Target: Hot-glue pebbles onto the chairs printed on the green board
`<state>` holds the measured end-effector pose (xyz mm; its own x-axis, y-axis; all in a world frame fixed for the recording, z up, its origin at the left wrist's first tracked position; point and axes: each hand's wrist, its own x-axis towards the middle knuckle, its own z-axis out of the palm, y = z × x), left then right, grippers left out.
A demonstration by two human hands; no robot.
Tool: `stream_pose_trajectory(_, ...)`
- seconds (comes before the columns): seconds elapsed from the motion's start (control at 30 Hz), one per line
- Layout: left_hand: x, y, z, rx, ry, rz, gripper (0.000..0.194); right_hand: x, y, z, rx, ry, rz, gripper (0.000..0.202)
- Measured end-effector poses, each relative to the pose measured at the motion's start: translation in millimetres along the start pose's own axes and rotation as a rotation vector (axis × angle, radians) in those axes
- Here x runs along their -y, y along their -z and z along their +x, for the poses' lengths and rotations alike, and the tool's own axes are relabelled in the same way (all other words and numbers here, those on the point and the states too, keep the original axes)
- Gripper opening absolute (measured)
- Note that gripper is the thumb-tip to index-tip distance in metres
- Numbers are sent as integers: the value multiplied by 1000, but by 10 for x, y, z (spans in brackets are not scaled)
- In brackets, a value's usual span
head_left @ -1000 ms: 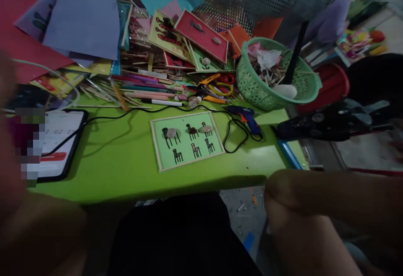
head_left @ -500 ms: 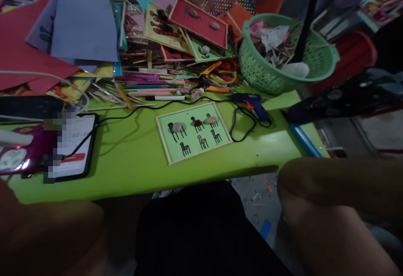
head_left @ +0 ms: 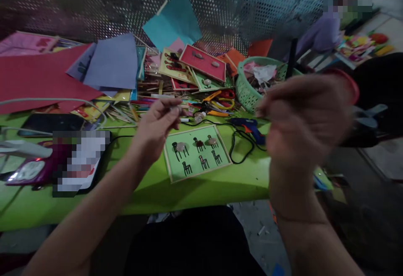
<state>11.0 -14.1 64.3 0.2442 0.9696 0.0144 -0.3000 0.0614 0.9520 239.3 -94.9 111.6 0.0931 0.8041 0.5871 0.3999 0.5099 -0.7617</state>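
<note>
My left hand (head_left: 159,129) is raised over the green table, its thumb and fingers pinched together at the left of the framed green card (head_left: 195,171); what it may hold is too small to make out. Higher and nearer the camera, my right hand (head_left: 302,121) is smeared by motion in front of the green basket (head_left: 247,87), its fingers curled and their contents unclear. The card lies flat, with drawn chairs and a few stones on it. Behind its right corner rests a blue glue gun (head_left: 248,127) with a black cord.
Phones, one of them a dark phone (head_left: 50,124), and a purple device (head_left: 34,169) are at the left. Pens, sticks and scissors (head_left: 225,102) lie behind the card. Coloured paper (head_left: 116,62) and framed pictures (head_left: 204,62) are piled at the back. A person's purple sleeve (head_left: 324,32) shows upper right.
Both my hands have come up over the table from low at the sides. The view has tilted upward, showing more of the perforated backing. The card lies as before.
</note>
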Motion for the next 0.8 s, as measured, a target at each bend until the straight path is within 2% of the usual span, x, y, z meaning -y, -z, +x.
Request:
stream_pose_trajectory(0.07,255,-21,83,87,111,-31,28,-170,-174,12,8,9,-18,6)
stream_pose_trajectory(0.13,447,-20,130,111,169,-20,34,-409,-347,4,113,-33,-70,2)
stream_pose_trajectory(0.23,575,4,138,149,179,-3,36,-738,-524,-32,279,-118,-180,10)
stream_pose_trajectory(0.3,603,25,128,166,171,-1,37,-862,-580,-53,346,-146,-243,14)
stream_pose_trajectory(0.5,682,62,102,139,171,59,34,-932,-645,-65,502,-179,-385,26)
stream_pose_trajectory(0.67,692,55,67,155,185,78,41,-947,-670,-74,620,-125,-415,30)
stream_pose_trajectory(0.8,697,51,62,156,201,79,43,-928,-681,-92,640,-110,-457,25)
